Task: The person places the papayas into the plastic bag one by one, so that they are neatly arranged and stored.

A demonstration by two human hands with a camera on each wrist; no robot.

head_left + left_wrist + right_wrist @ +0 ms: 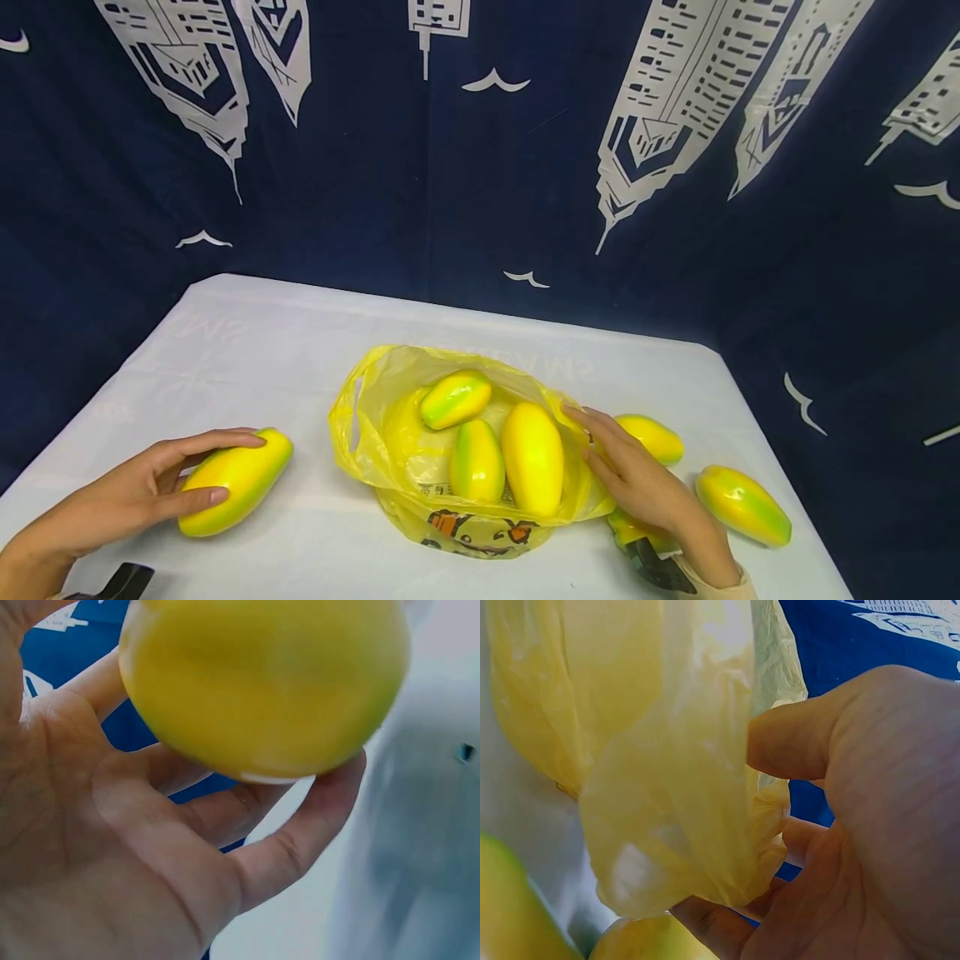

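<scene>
My left hand (153, 483) grips a yellow-green papaya (238, 482) at the left of the table, thumb on the near side and fingers over the far side. In the left wrist view the papaya (270, 682) fills the top, fingers curled under it. Whether it touches the table I cannot tell. A yellow plastic bag (408, 521) stands at the centre, mouth spread. Inside lie a small papaya (456, 398), another (477, 462) and a larger one (532, 458). My right hand (645, 475) holds the bag's right rim; the right wrist view shows plastic (675, 802) between thumb and fingers.
Right of the bag, a papaya (651, 437) lies behind my right hand and another (742, 504) nearer the table's right edge. A yellow-green fruit (622, 529) is partly hidden under the right wrist. White cloth covers the table (300, 333); a dark blue printed curtain (450, 183) hangs behind.
</scene>
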